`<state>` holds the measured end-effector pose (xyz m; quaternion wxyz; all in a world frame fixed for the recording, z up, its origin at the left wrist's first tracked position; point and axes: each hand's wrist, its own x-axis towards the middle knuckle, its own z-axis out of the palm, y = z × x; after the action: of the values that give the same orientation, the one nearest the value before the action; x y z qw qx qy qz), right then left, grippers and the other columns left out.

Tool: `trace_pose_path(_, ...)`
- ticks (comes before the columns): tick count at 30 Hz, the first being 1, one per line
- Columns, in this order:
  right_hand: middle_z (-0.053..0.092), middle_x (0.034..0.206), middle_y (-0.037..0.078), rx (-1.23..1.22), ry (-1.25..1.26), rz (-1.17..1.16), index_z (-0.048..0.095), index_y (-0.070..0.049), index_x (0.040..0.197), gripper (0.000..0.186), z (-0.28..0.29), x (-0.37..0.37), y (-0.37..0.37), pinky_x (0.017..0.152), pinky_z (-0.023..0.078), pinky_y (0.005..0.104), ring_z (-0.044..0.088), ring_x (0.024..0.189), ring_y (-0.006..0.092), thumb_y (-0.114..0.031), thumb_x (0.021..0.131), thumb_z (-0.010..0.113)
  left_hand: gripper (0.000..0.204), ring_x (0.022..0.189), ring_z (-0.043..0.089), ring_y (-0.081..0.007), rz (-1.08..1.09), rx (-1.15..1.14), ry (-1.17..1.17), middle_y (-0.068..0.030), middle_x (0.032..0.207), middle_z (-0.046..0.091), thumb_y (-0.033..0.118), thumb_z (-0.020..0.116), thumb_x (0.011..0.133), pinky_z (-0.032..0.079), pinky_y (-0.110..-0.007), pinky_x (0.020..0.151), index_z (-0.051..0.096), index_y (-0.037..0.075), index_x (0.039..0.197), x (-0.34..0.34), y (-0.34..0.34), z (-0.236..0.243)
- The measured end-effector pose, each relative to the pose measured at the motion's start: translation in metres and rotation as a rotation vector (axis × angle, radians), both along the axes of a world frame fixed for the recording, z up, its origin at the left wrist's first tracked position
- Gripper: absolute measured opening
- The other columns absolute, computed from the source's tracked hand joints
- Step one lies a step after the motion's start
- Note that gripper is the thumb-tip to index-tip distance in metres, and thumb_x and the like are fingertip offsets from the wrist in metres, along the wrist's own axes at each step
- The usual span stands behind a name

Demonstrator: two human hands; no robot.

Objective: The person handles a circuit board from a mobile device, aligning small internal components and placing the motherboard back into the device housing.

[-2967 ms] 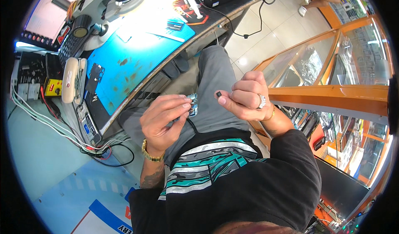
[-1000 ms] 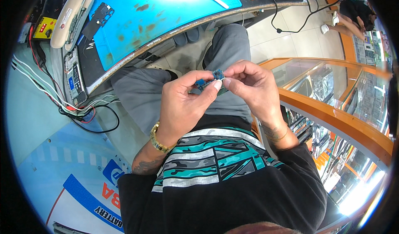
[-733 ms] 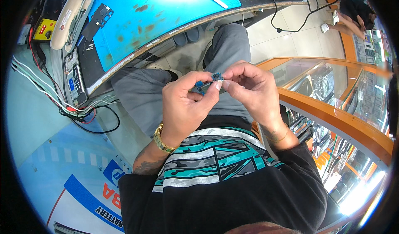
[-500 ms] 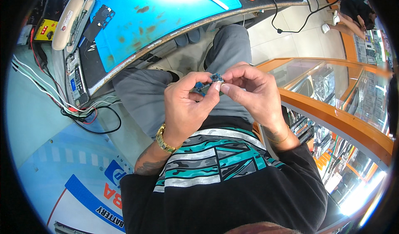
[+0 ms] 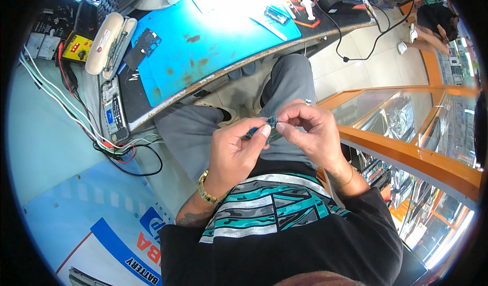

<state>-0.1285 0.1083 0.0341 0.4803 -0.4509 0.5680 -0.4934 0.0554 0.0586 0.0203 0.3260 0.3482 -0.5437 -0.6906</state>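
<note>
Above my lap, a small blue circuit board [image 5: 272, 121] is held between my two hands, much of it covered by fingers. My left hand [image 5: 235, 149] pinches it from the left between thumb and index finger. From the right, the thumb and index fingertips of my right hand [image 5: 312, 133] close on the board's other end. A thin darker part shows just below the fingertips, too hidden to make out.
Ahead is a workbench with a blue mat [image 5: 178, 52], an open glasses case [image 5: 109, 44], an opened phone [image 5: 113, 110] and a black phone part [image 5: 147, 42]. Cables [image 5: 84, 116] hang at left. A glass display case [image 5: 386, 110] stands right; a person [image 5: 437, 24] sits beyond.
The view has tilted up, so bench, lap and hands all sit lower and further right in the picture. Both hands stay together at the circuit board, with the fingers slightly shifted.
</note>
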Motion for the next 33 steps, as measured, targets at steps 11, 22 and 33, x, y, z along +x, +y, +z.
trace_pose_path(11,0.063,0.088,0.005,-0.088,0.032,0.053,0.065,0.003,0.092,0.009,0.009,0.001,-0.002,0.07,0.051,0.0226,0.061,0.078,0.0082,0.002,0.086,0.07,0.016,0.087,0.065,-0.0136,-0.056,-0.038,0.075,-0.0114,0.095,0.066,0.001,0.059,0.098,0.064,-0.033,0.073,0.064,-0.01,0.107,0.006,-0.002,0.007)
trace_pose_path(22,0.063,0.105,0.004,0.003,-0.24,0.087,0.065,0.002,0.11,0.019,0.001,-0.001,-0.009,0.084,0.054,0.0246,0.061,0.096,0.0092,0.002,0.09,0.068,0.025,0.095,0.065,-0.0146,-0.018,0.101,0.082,-0.0107,0.107,0.066,-0.002,0.065,0.093,0.063,-0.032,0.076,0.062,-0.007,0.117,0.009,-0.005,0.002)
trace_pose_path(33,0.068,0.105,0.005,0.089,-0.233,0.209,0.06,0.002,0.127,0.038,0.001,0.013,-0.064,0.078,0.051,0.0231,0.062,0.087,0.0085,-0.005,0.091,0.071,0.035,0.1,0.067,-0.0188,0.38,0.289,0.332,-0.0127,0.111,0.065,-0.002,0.062,0.094,0.064,-0.038,0.082,0.056,-0.006,0.129,0.029,-0.025,0.002)
